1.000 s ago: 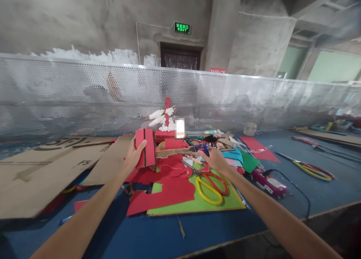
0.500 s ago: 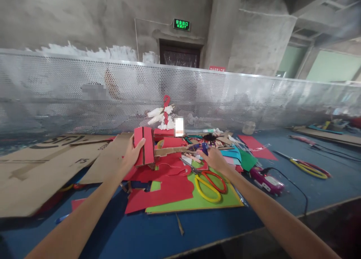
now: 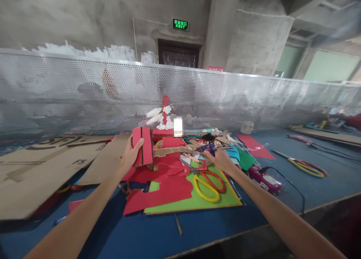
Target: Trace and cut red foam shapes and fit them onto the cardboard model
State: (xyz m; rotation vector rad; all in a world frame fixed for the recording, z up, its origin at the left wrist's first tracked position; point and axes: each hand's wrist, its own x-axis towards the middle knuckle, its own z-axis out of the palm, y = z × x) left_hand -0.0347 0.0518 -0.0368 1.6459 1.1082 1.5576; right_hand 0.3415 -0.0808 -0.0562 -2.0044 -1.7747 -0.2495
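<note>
My left hand (image 3: 132, 153) grips a red-faced cardboard box (image 3: 146, 146) with dark seams, thumb on its front. A thin brown cardboard strip (image 3: 169, 150) sticks out from the box's right side. My right hand (image 3: 221, 159) is closed round a dark blue tool (image 3: 209, 149) shaped like a glue gun, just right of the strip's end. Its grip is mostly hidden by my fingers. Below lie scissors (image 3: 207, 187) with one yellow and one orange-red handle, on red cut sheets (image 3: 169, 195) and a green board (image 3: 225, 199).
Large brown cardboard sheets (image 3: 42, 168) lie to the left. White flowers with a red ornament (image 3: 165, 116) stand behind the box, before a perforated metal screen (image 3: 197, 90). To the right are a purple device with a cord (image 3: 265, 180), more scissors (image 3: 307, 167) and a clear jar (image 3: 247, 127).
My right hand and the blue tool have moved a little to the right, away from the strip. My left hand keeps its hold on the box. The view has shifted slightly.
</note>
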